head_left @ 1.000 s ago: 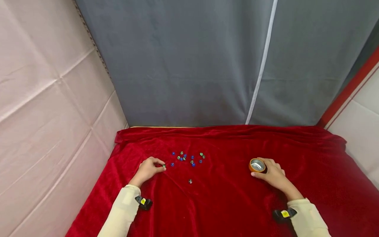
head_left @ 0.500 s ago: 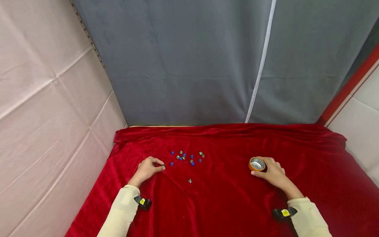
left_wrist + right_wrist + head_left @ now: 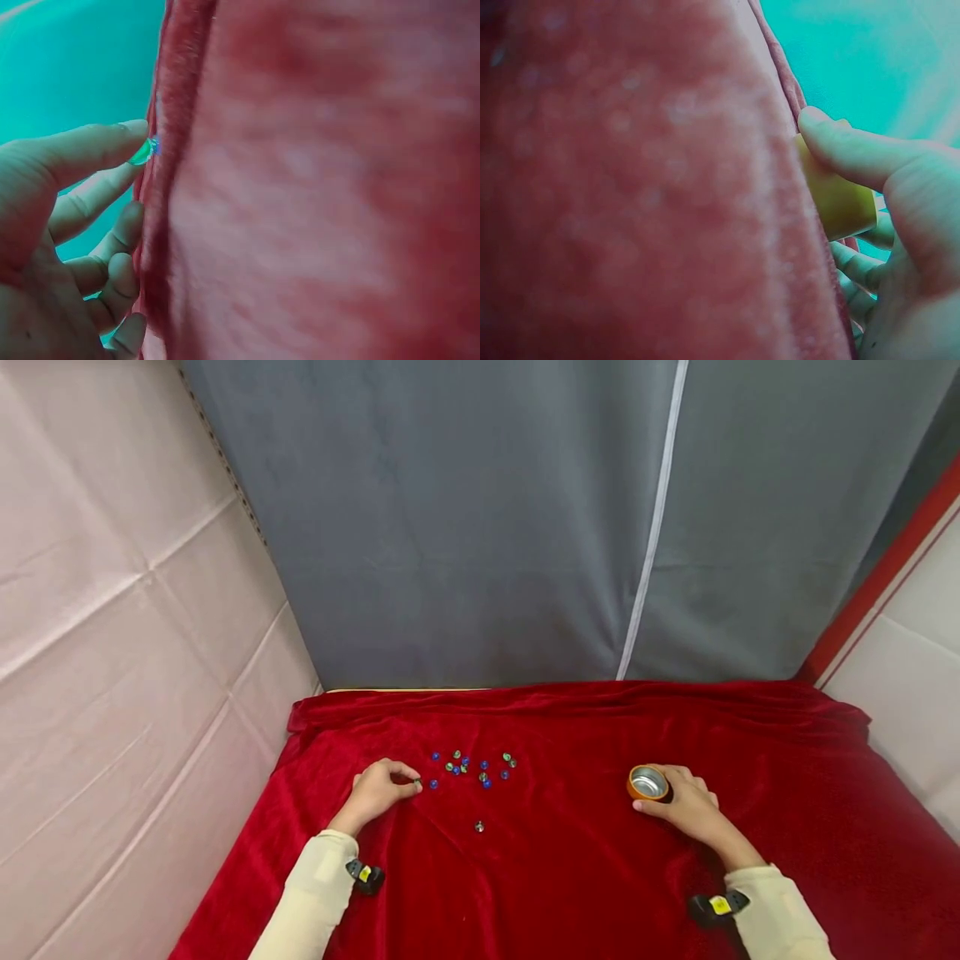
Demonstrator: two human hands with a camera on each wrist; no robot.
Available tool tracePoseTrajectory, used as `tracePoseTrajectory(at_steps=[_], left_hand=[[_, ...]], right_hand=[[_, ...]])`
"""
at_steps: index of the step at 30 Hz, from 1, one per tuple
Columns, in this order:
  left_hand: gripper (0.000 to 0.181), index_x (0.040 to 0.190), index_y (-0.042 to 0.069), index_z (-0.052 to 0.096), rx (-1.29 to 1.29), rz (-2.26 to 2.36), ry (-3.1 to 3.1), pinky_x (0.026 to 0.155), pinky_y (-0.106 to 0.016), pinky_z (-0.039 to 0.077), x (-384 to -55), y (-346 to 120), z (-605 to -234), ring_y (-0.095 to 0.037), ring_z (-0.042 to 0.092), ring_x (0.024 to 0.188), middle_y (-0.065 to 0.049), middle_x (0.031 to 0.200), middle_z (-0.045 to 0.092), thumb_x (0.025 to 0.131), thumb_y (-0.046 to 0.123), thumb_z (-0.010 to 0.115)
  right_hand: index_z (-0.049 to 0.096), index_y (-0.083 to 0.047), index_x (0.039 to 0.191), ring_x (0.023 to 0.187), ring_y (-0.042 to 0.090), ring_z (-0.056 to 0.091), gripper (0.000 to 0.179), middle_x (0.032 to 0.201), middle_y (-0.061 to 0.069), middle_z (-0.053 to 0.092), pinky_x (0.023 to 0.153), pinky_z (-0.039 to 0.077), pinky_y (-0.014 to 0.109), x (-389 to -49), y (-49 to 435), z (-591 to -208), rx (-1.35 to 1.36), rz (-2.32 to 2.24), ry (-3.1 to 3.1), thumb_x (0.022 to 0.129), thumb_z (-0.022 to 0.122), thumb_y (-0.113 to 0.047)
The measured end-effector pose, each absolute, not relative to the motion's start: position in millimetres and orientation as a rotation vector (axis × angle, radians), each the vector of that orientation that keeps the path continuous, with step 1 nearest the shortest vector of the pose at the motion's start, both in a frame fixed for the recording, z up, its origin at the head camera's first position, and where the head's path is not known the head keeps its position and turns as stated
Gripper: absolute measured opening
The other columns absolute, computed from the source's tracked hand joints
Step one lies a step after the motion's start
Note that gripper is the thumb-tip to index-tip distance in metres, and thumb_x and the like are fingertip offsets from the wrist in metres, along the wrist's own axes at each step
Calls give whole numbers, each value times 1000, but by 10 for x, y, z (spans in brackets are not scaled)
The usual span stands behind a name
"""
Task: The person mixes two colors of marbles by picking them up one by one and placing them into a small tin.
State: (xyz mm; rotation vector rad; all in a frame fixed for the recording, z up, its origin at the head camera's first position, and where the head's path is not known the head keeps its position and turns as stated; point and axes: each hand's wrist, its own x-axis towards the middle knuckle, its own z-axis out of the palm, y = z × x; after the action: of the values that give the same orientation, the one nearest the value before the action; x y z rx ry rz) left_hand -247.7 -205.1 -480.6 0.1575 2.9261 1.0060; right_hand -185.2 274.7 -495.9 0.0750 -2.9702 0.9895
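Observation:
Between thumb and index finger, my left hand point(image 3: 378, 789) pinches a green marble point(image 3: 141, 154) at the left of the cloth in the head view. Just right of those fingertips lies a blue marble point(image 3: 433, 784). My right hand point(image 3: 686, 802) grips a small round orange cup point(image 3: 637, 789) from its right side, thumb in front. The cup's mouth faces up and its silvery inside shows. In the right wrist view the cup's wall point(image 3: 840, 199) appears yellowish under the thumb, while the fingers behind it are partly hidden.
Several blue and green marbles point(image 3: 483, 765) are scattered over the red velvet cloth point(image 3: 570, 877) between the hands. One clear-looking marble point(image 3: 479, 827) lies nearer the front. A grey curtain point(image 3: 465, 527) hangs behind, and a pale wall panel point(image 3: 150, 652) stands on the left.
The view has shifted slightly. The left hand keeps its pinch on the green marble at about the same place, and the right hand still holds the cup where it was.

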Motion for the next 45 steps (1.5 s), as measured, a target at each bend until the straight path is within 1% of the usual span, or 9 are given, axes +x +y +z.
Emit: tracePoseTrajectory(at_steps=[4, 7, 11, 14, 20, 25, 30, 36, 45], left_hand=[[12, 89, 19, 76, 186, 1025, 2931, 85, -43, 33, -2520, -1999, -4731, -18, 60, 88, -2, 90, 66, 78, 25, 78], [13, 90, 19, 77, 200, 1039, 2925, 84, -39, 36, -2539, -1945, -4652, -16, 58, 86, -1, 90, 66, 79, 26, 78], [16, 93, 18, 76, 206, 1095, 2880, 75, -31, 41, -2551, -1854, -4556, -15, 55, 82, -1, 90, 65, 79, 26, 78], [17, 94, 17, 76, 224, 1159, 2839, 67, -28, 42, -2566, -1760, -4496, -15, 51, 78, -2, 85, 62, 79, 25, 78], [16, 95, 16, 77, 311, 1278, 2759, 59, -25, 40, -2600, -1520, -4429, -15, 47, 70, 0, 79, 56, 81, 23, 78], [14, 94, 16, 77, 389, 1368, 2692, 57, -23, 39, -2625, -1304, -4404, -13, 47, 66, 0, 73, 55, 81, 22, 77], [15, 95, 16, 77, 451, 1393, 2641, 57, -23, 39, -2637, -1097, -4378, -13, 45, 65, 0, 71, 54, 81, 23, 77], [17, 96, 17, 77, 528, 1371, 2612, 58, -24, 40, -2662, -836, -4325, -13, 45, 63, 0, 71, 57, 82, 26, 77], [18, 96, 20, 77, 660, 1307, 2601, 54, -23, 39, -2712, -401, -4184, -10, 43, 59, 2, 74, 55, 83, 33, 75]], right_hand=[[50, -2, 133, 114, 44, 42, 74, 131, 26, 47, 80, 31, 53, -1850, 2723, -4956, 71, 995, -2968, 78, 77, -42], [50, -2, 133, 115, 45, 42, 74, 132, 26, 47, 81, 31, 54, -1850, 2706, -4944, 73, 1004, -2965, 78, 76, -43], [51, -2, 133, 115, 45, 42, 74, 131, 26, 47, 81, 32, 54, -1848, 2692, -4933, 73, 1004, -2961, 77, 77, -42], [51, -1, 133, 115, 45, 42, 73, 131, 26, 48, 81, 32, 55, -1849, 2687, -4932, 73, 998, -2956, 77, 77, -42], [51, -1, 133, 114, 45, 42, 74, 131, 26, 47, 82, 32, 55, -1851, 2684, -4947, 68, 999, -2953, 77, 77, -43], [51, -2, 133, 115, 45, 43, 74, 131, 26, 48, 82, 32, 55, -1843, 2676, -4949, 59, 993, -2949, 77, 77, -42], [52, -2, 132, 113, 44, 44, 72, 131, 26, 49, 81, 32, 54, -1845, 2662, -4953, 56, 981, -2940, 77, 77, -42], [53, 0, 130, 113, 44, 44, 71, 130, 26, 50, 81, 32, 54, -1847, 2659, -4962, 52, 988, -2921, 77, 77, -40], [53, 0, 131, 114, 45, 44, 72, 131, 27, 49, 81, 32, 54, -1857, 2676, -4967, 54, 983, -2920, 77, 77, -41]])
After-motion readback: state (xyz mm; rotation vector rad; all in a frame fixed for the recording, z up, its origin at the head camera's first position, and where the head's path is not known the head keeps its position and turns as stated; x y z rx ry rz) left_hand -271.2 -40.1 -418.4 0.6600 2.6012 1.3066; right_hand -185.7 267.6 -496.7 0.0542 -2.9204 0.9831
